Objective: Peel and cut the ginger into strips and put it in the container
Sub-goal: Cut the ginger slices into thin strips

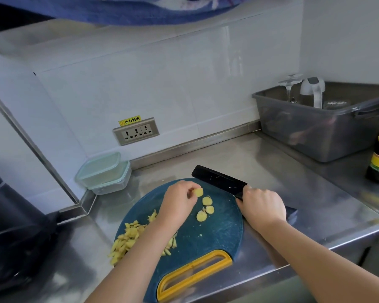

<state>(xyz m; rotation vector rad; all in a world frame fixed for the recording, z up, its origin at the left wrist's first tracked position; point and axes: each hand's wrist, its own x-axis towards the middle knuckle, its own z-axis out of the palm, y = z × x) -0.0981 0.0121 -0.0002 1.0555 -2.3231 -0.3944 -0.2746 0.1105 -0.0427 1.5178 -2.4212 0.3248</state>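
Left hand (179, 199): a ginger slice (198, 192) was pinched.
Right hand (262, 207): the knife (219, 179) handle was gripped.
Loose slices (207, 201): 3 were laid just below the pinch.

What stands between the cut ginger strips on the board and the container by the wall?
Only bare steel counter lies between the ginger strips and the container. A green-rimmed lid or second tub sits on it, covering its opening.

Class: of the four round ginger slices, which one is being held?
The farthest slice, pinched by the left hand; the other three slices lie loose on the cutting board.
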